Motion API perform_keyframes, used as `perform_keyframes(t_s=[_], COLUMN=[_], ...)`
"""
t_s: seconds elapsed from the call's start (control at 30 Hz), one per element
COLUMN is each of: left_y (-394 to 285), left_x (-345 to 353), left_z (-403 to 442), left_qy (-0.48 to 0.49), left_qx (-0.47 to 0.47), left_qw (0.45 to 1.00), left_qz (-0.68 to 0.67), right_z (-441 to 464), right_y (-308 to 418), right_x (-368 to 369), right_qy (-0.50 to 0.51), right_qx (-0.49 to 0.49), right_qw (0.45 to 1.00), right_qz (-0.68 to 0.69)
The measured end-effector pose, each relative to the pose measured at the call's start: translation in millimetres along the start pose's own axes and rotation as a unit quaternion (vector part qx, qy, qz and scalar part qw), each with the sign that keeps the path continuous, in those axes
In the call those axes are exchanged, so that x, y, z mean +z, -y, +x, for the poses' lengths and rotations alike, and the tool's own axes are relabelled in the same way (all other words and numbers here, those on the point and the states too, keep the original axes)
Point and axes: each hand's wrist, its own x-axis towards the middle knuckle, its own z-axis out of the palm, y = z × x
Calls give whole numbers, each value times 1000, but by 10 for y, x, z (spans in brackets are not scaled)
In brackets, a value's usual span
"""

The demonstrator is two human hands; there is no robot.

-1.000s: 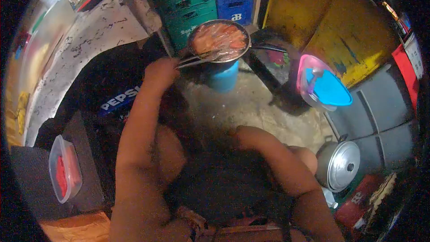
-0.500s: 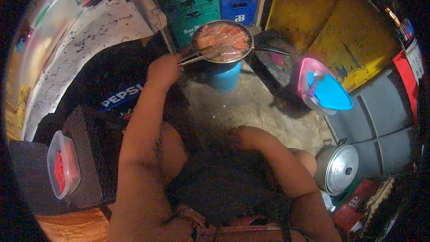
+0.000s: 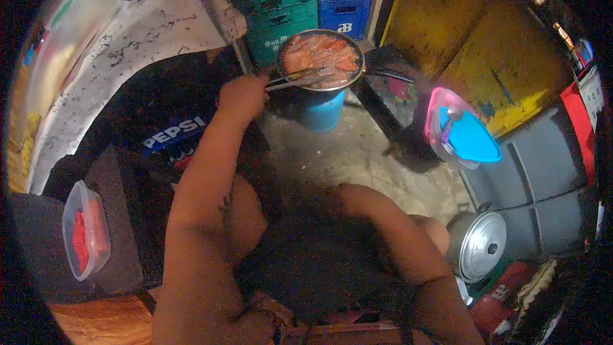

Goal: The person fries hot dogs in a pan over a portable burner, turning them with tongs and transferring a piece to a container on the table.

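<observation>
My left hand [image 3: 244,99] is closed around metal tongs [image 3: 284,82], whose tips lie among reddish food pieces [image 3: 319,54] in shiny liquid. The food fills a round frying pan [image 3: 363,64] with a dark handle pointing right. Beneath the pan stands a blue cylindrical base [image 3: 322,114]. My right hand [image 3: 351,199] is low by my knees, away from the pan; its fingers are lost in shadow, and I see nothing held there.
Right of the pan sits a pink-edged container [image 3: 436,105] with a blue lid [image 3: 472,134] and a spoon. A lidded metal pot [image 3: 483,246] is at lower right. Crates [image 3: 281,16] stand behind the pan. A clear tub [image 3: 96,236] with red contents is at left.
My left hand and the tongs have shifted slightly right over the pan, the tips still in the food. My right hand stays low by my knees.
</observation>
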Motion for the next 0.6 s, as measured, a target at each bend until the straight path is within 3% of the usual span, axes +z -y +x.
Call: perform_keyframes(t_s=[0.13,0.27,0.37,0.43,0.6], left_y=[57,111,120,94,47], left_x=[18,41,44,-58,-196], left_z=[60,39,9,-34,-43], left_qy=[29,1,-8,7,53], left_qx=[-25,-22,-13,-5,2], left_qw=[999,999,1000,1000,998], left_qz=[2,-30,-18,-14,19], right_z=[-67,-13,-18,-173,-224], right_y=[86,54,46,371,412], right_x=[-59,-81,-21,-328,-368], right_qy=[-11,33,7,30,2], right_qx=[-1,21,31,40,-2], right_qw=[1000,999,999,999,998], right_qz=[6,-10,-28,20,57])
